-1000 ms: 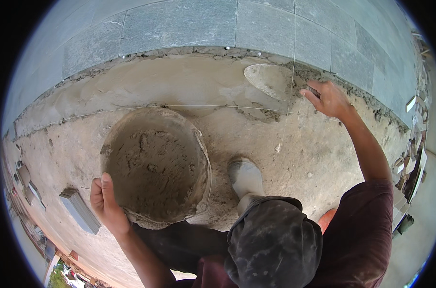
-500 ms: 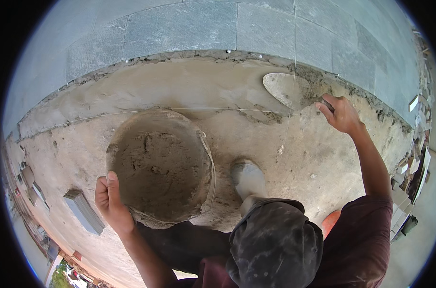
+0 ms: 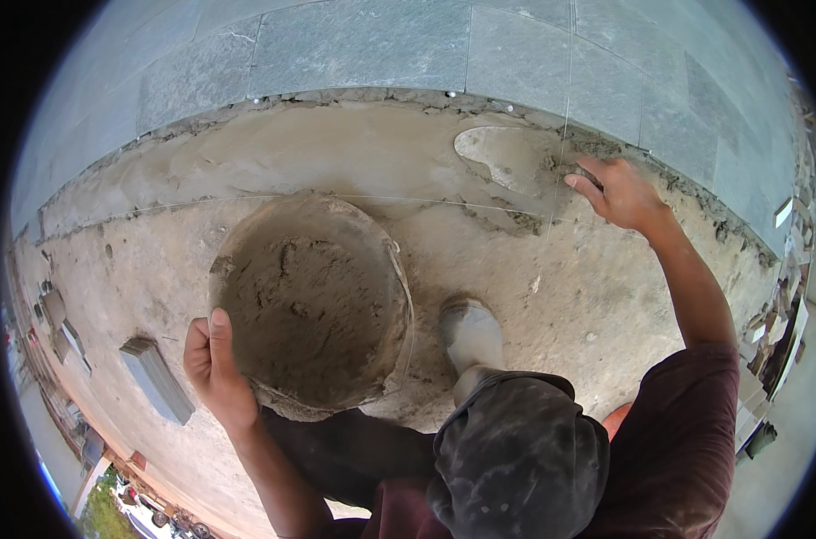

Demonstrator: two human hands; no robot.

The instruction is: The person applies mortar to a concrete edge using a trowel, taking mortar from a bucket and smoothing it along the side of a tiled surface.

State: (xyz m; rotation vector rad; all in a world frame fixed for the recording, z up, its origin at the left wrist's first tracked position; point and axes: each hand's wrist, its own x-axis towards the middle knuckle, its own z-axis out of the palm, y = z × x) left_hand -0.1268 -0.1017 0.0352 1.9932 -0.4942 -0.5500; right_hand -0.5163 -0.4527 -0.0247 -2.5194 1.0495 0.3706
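My left hand (image 3: 219, 370) is closed on the left rim of a round bucket (image 3: 392, 269), thumb on top. Grey-brown wet mortar (image 3: 305, 310) fills much of the bucket's inside. With my right hand (image 3: 619, 192) I grip a trowel (image 3: 502, 154), its handle mostly hidden by my fingers. The trowel's mortar-smeared blade points left and lies against a smoothed mortar bed (image 3: 336, 144). That bed runs in a long strip beyond the bucket.
Laid grey stone tiles (image 3: 363, 49) border the mortar's far side. Thin strings cross the bed and the floor. A stack of grey tile strips (image 3: 159, 379) lies left of the bucket. My boot (image 3: 473, 334) stands to its right. Cut pieces (image 3: 772, 346) pile up along the far right.
The trowel blade has slid left over the mortar, my right hand following a little. My left hand stays on the bucket's rim. The whole view has shifted slightly.
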